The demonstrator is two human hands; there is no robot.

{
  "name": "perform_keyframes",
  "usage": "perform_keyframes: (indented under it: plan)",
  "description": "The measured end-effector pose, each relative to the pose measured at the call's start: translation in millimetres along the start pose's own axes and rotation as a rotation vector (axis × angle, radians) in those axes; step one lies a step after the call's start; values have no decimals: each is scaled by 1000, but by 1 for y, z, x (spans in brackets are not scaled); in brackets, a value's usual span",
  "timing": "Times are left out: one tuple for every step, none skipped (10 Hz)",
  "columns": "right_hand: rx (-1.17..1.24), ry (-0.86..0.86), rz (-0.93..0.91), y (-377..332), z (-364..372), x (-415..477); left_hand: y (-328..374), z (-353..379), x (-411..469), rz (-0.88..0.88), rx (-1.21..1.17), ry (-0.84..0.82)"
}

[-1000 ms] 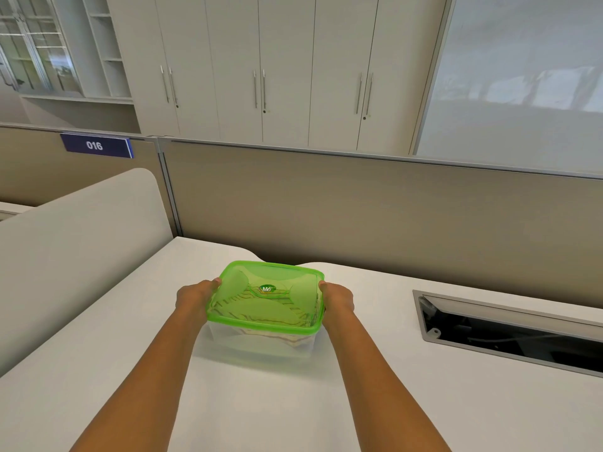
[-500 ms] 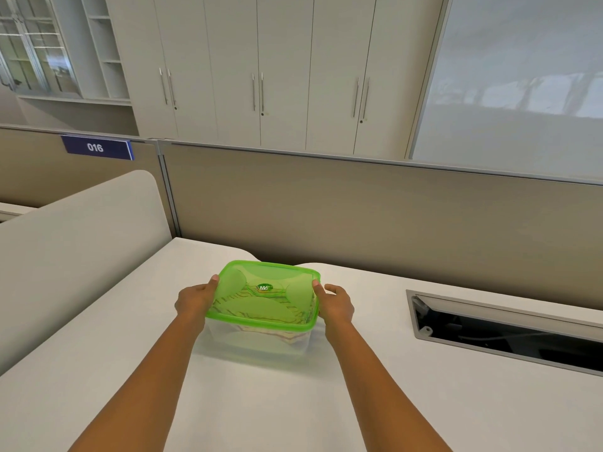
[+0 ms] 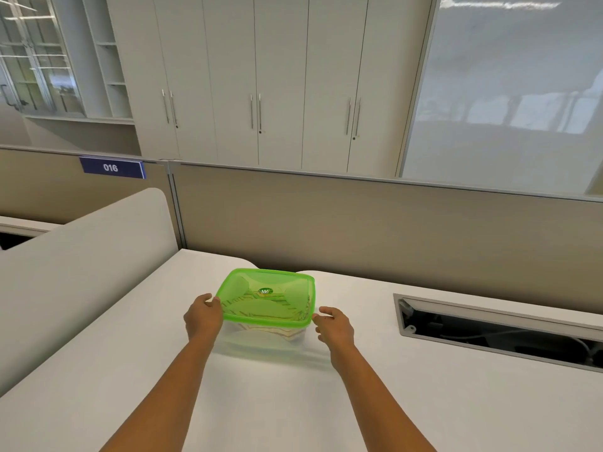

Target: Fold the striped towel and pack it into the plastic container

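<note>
A clear plastic container (image 3: 261,340) stands on the white desk (image 3: 293,402) with a translucent green lid (image 3: 267,296) on top. Through the lid and walls I see the folded striped towel (image 3: 261,329) inside. My left hand (image 3: 202,319) rests against the lid's left edge, thumb on the rim. On the other side, my right hand (image 3: 334,324) sits just off the lid's near right corner, fingers spread, fingertips at the rim or barely apart from it.
A grey cable trough (image 3: 499,327) is sunk into the desk at the right. A beige partition (image 3: 359,230) runs behind the container, and a curved white divider (image 3: 81,256) borders the desk on the left. Cabinets stand beyond.
Both hands have slid back along the lid's sides toward me. The right hand has loosened from the lid's edge, its fingers now apart. The container stays where it was.
</note>
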State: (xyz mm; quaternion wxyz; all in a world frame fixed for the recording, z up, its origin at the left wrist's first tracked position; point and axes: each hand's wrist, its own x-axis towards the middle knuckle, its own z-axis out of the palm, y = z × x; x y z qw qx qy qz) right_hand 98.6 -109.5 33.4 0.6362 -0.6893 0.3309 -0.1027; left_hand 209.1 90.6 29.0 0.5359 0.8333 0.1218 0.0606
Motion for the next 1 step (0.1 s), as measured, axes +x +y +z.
perform_keyframes:
  plan:
    - [-26, -80, -33, 3, -7, -23, -3, -5, -18, 63, 104, -34]
